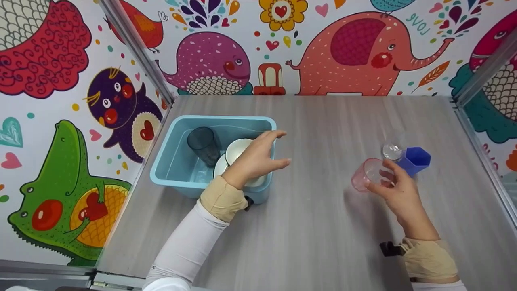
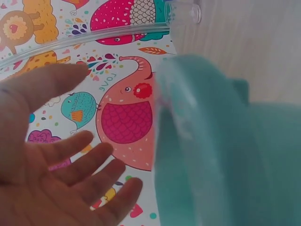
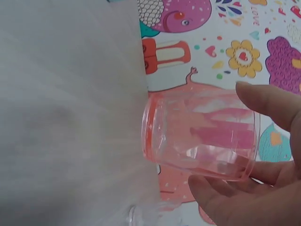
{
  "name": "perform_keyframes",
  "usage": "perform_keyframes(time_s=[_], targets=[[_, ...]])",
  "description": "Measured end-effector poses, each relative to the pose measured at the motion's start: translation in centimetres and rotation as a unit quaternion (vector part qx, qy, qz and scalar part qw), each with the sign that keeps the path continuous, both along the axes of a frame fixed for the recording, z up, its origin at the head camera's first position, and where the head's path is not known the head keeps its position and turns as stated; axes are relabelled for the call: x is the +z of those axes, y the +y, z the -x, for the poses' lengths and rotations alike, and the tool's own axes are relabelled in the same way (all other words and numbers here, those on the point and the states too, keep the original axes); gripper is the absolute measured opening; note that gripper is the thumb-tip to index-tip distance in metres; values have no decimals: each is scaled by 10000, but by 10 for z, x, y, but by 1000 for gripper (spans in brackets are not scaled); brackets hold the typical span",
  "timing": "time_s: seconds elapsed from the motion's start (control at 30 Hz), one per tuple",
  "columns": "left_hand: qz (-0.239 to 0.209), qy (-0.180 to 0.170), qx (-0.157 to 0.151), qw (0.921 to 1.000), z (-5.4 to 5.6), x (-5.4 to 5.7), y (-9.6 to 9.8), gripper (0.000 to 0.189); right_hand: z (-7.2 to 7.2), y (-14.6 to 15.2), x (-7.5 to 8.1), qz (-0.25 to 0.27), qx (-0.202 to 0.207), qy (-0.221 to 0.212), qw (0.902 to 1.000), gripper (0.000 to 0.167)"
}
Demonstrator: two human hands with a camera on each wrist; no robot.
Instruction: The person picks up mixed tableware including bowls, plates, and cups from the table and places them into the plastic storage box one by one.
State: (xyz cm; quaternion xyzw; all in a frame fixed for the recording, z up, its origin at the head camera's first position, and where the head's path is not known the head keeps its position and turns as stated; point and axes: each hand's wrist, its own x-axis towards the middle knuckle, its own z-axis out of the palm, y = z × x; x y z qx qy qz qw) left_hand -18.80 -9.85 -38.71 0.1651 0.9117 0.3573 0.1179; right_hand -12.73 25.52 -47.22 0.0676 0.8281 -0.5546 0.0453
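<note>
My right hand (image 1: 400, 196) holds a clear pink plastic cup (image 1: 360, 176) between thumb and fingers, near its rim. In the right wrist view the pink cup (image 3: 178, 132) has its thick base pointing at the tabletop. Just beyond that hand are a clear glass (image 1: 391, 151) and a blue six-sided cup (image 1: 418, 158). Over the right side of a light blue tub (image 1: 214, 118), my left hand (image 1: 256, 157) is spread with nothing in it. Inside the tub are a dark grey cup (image 1: 202, 142) and white dishes (image 1: 234, 150), partly hidden by the left hand.
The wood-grain tabletop (image 1: 315, 226) extends between the tub and the cups. Metal-framed panels with cartoon animals stand along the back, left and right, and the tub sits near the left panel (image 1: 133, 133).
</note>
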Motion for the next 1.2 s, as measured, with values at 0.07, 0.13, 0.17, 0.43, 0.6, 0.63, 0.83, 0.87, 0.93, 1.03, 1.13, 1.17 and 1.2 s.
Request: perform_keyframes(time_s=[0.07, 0.13, 0.17, 0.43, 0.6, 0.63, 0.83, 0.87, 0.93, 1.03, 1.13, 1.17, 1.2], targets=[[-20, 16, -66, 10000, 0, 0, 2, 74, 0, -5, 4, 1, 176, -8, 9998, 90], [-49, 30, -121, 9999, 1, 0, 3, 74, 1, -10, 8, -37, 334, -13, 9994, 91], [-72, 37, -138, 9999, 1, 0, 4, 74, 1, -12, 10, -58, 409, -2, 9991, 91], [-193, 23, -299, 9994, -2, -3, 15, 74, 5, -31, 19, 14, 763, 116, 9970, 91], [-257, -42, -389, 9989, -6, -2, 24, 75, 7, -45, 22, 192, 987, 208, 9947, 90], [-250, -65, -401, 9989, -7, -2, 26, 75, 7, -48, 23, 193, 1038, 242, 9941, 90], [-101, -135, -628, 9979, -9, 0, 36, 78, 5, -61, 28, 73, 1384, 424, 9894, 86], [-82, -139, -684, 9975, -9, 0, 38, 79, 5, -63, 28, 79, 1445, 455, 9884, 86], [-60, -154, -768, 9969, -9, 0, 40, 80, 4, -67, 29, 66, 1549, 524, 9865, 86], [-53, -195, -865, 9961, -9, -2, 42, 82, 4, -71, 29, 102, 1684, 613, 9838, 85], [-40, -228, -952, 9952, -10, -3, 43, 83, 5, -75, 29, 61, 1799, 702, 9812, 84], [-26, -242, -969, 9950, -10, -4, 44, 83, 5, -77, 29, 34, 1839, 734, 9802, 84], [-5, -249, -993, 9947, -11, -4, 44, 83, 5, -78, 29, 8, 1875, 765, 9793, 83]])
